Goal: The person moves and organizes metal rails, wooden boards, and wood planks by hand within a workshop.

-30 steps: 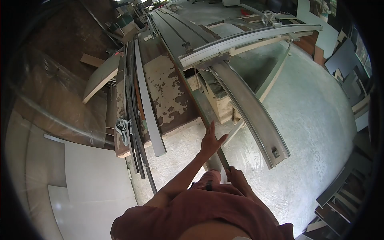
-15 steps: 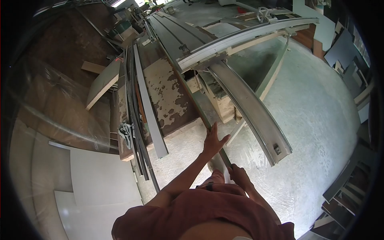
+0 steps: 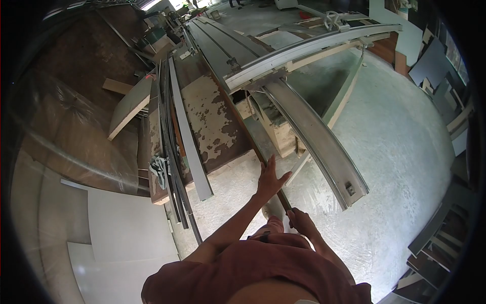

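A long, narrow, dark strip (image 3: 285, 199) runs away from my body along the edge of the saw table (image 3: 207, 43). My right hand (image 3: 302, 222) is closed around its near end, close to my waist. Further up the strip, my left hand (image 3: 271, 180) lies against it with thumb and fingers spread. The strip's far part passes beside the worn board top (image 3: 210, 121) of the bench; I cannot make out where it ends.
A metal sliding rail (image 3: 319, 139) juts toward me on the right, beneath a long pale fence (image 3: 304, 49). Dark and grey strips (image 3: 187, 137) lie on the bench at left. Large white panels (image 3: 121, 223) stand at lower left; board offcuts (image 3: 445, 228) pile at the right edge.
Both hands keep nearly the same place on the strip. The strip's visible face looks browner now. The view has shifted very slightly.
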Tool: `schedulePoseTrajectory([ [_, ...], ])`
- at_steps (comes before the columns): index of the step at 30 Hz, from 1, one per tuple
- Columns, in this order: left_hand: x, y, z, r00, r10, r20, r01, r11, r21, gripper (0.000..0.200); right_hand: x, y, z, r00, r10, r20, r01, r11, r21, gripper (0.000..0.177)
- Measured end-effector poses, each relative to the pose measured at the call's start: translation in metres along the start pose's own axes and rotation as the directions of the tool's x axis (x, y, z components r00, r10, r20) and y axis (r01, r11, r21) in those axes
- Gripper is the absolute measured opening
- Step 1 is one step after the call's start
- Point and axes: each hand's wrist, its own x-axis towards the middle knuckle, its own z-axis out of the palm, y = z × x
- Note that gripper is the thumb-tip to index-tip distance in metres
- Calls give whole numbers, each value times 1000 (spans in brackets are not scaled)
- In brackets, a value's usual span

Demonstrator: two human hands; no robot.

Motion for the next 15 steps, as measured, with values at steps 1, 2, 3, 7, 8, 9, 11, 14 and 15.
schedulePoseTrajectory([
  [1, 0, 0, 0, 999, 43, 0, -43, 997, -68, 88, -7, -9, -6, 997, 5, 71, -18, 981, 193, 38],
  [2, 0, -1, 1, 996, 85, -4, -85, 987, -135, 89, -10, -15, -8, 990, -6, 142, -49, 925, 378, 40],
  [3, 0, 1, 2, 997, 82, -4, -82, 988, -133, 89, -8, -14, 1, 989, -7, 145, -49, 924, 378, 40],
  [7, -8, 21, 7, 981, -25, 190, 63, 979, -196, 88, -6, -19, 30, 987, -95, 127, 30, 897, 441, 40],
  [8, -13, 25, 6, 985, 30, 171, 15, 965, -261, 85, -5, -19, 29, 988, -95, 121, 33, 900, 435, 40],
  [9, -16, 28, 4, 985, 81, 153, -28, 946, -322, 82, -5, -18, 28, 989, -92, 119, 32, 901, 432, 39],
  [11, -18, 23, 1, 987, 143, 76, -110, 935, -337, 79, -3, -11, 22, 992, -66, 110, 11, 897, 442, 39],
  [14, -5, -9, -7, 960, 161, -230, -175, 984, -39, 78, -1, -9, 14, 994, -58, 97, 11, 902, 431, 38],
  [15, -3, -19, -6, 959, 160, -232, -173, 984, -39, 78, -1, -10, 12, 994, -61, 86, 19, 907, 422, 38],
])
